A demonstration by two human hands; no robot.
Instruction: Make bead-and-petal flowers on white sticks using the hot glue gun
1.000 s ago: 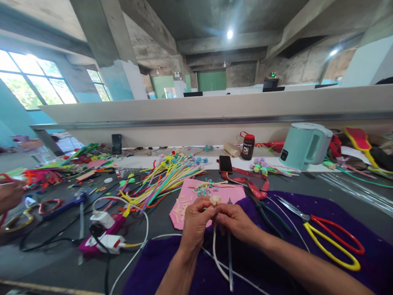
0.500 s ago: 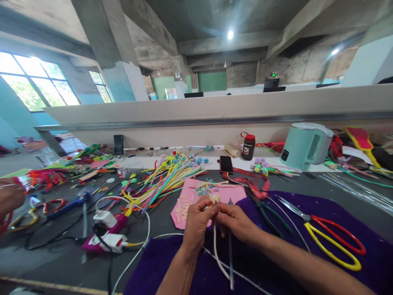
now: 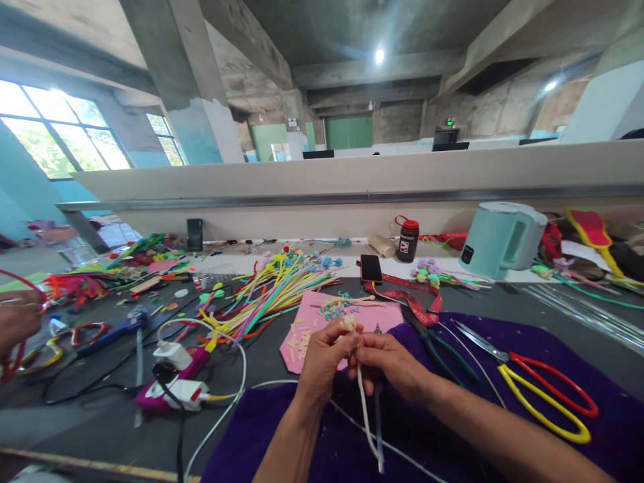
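My left hand (image 3: 329, 349) is closed in a pinch on a small cream fuzzy flower head (image 3: 348, 323), whose top shows above the fingers. Against it, the fingers of my right hand (image 3: 387, 362) are closed just below the flower, where the cream fuzzy stem (image 3: 364, 409) hangs down in a bend. A thin clear rod (image 3: 379, 429) runs beneath my right hand; whether the fingers touch it is hidden. Behind the hands lies a pink sheet (image 3: 296, 315) with short cream pieces and small coloured bits on it.
Scissors (image 3: 508, 359) and dark green pliers (image 3: 443, 349) lie at right on purple cloth (image 3: 553, 342). Coloured fuzzy stems (image 3: 272, 295), a power strip (image 3: 174, 389) and cables are at left. A phone (image 3: 371, 269), bottle (image 3: 407, 240) and kettle (image 3: 498, 238) stand behind. Another person's hand (image 3: 19, 322) works far left.
The hanging cream stem has swung slightly to the right, and my right-hand fingers have shifted a little around it. At far left, the other person's hand has a red strand raised higher.
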